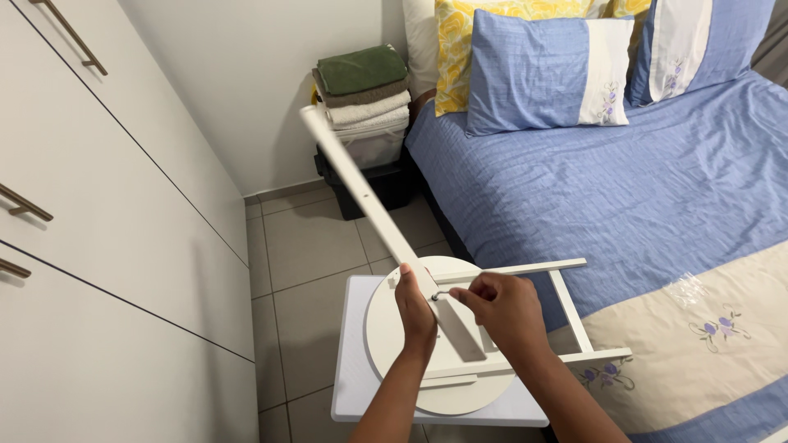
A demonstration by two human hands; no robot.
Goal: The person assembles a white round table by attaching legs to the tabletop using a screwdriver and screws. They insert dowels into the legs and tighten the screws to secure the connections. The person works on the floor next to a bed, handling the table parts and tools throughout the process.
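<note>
no labels, signs or screens show anywhere in the view. the only thing close to packaging is a crumpled piece of clear plastic wrapping (688,289), lying on the bed (657,180) at about 4 o'clock from the middle of the frame, on the cream band of the bedcover just where it meets the blue part. it is transparent and shiny, irregular in shape, with pale glints along its folds; whether anything is inside it cannot be told. no printing can be made out on it.
</note>
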